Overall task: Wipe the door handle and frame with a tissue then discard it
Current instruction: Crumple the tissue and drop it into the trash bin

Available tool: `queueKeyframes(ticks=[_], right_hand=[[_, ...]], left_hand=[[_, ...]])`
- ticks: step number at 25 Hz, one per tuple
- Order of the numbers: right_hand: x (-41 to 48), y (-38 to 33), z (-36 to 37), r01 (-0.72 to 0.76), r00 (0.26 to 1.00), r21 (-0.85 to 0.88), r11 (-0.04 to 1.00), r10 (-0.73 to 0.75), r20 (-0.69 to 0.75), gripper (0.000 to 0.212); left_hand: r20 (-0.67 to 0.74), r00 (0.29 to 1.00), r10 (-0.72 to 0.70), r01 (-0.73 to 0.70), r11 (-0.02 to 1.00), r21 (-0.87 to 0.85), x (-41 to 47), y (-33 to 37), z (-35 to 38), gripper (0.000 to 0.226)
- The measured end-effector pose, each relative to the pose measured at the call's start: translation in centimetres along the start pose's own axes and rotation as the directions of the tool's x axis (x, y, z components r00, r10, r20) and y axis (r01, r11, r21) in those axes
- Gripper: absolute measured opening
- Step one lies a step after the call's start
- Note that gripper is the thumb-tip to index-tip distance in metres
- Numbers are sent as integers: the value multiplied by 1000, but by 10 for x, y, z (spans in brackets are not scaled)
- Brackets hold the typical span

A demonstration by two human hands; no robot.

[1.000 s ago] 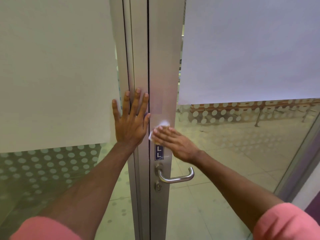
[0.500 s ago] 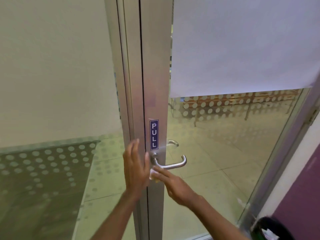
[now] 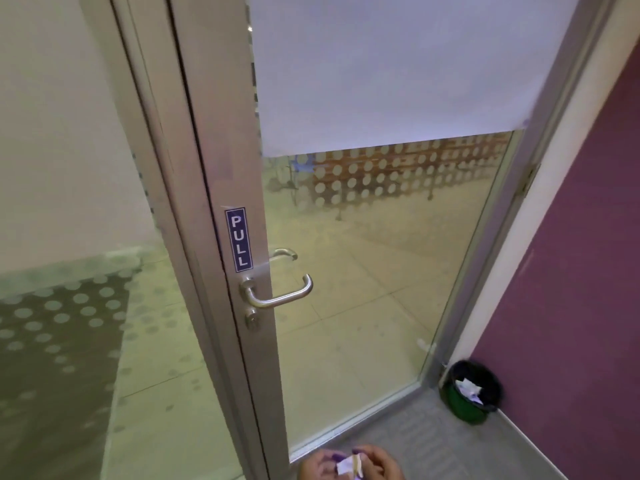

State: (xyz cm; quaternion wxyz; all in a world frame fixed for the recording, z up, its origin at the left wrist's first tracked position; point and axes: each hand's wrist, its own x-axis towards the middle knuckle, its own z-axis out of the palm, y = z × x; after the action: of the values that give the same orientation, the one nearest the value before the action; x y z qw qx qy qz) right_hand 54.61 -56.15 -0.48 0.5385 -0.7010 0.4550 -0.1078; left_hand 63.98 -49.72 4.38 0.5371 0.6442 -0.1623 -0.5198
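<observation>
A steel lever door handle (image 3: 277,295) sticks out from the aluminium door frame (image 3: 225,140), under a blue PULL sticker (image 3: 239,240). Nothing touches them. At the bottom edge of the view my left hand (image 3: 317,467) and my right hand (image 3: 379,465) meet, well below the handle. Between their fingers is a crumpled white tissue (image 3: 349,466). Both hands are cut off by the frame edge, so only fingers and knuckles show.
A small green bin with a black liner (image 3: 472,393) stands on the grey floor in the corner at the right, with white paper inside. A purple wall (image 3: 571,271) runs along the right. The glass door pane (image 3: 363,271) has frosted dots and a white sheet above.
Both hands have come off the door frame and handle and dropped to the bottom of the view with the tissue. The view has swung right and down, bringing the bin into sight.
</observation>
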Motion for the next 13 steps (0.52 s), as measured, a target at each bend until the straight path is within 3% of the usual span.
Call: queueKeyframes(ticks=[2,5,8,11,13], right_hand=[[-3,9,-45,-103,977,321,942,156,-144,17],[-14,28,-116,-108,948,553,826,253,-193,10],[-11,53,-174,-41,923,481,876,217,-318,15],[-2,73,-231,-23,788,357,934,236,-569,23],[6,85,-266,-10,731,308,951,216,-647,16]], left_hand=[[-21,1000,8,-8,1000,-25,4,-5,33,24],[-75,994,73,-70,997,41,21,-7,96,20],[-89,995,48,-42,997,66,49,-11,164,27],[-60,997,-45,44,999,-11,76,-14,239,11],[4,993,-119,119,983,-140,93,-15,286,9]])
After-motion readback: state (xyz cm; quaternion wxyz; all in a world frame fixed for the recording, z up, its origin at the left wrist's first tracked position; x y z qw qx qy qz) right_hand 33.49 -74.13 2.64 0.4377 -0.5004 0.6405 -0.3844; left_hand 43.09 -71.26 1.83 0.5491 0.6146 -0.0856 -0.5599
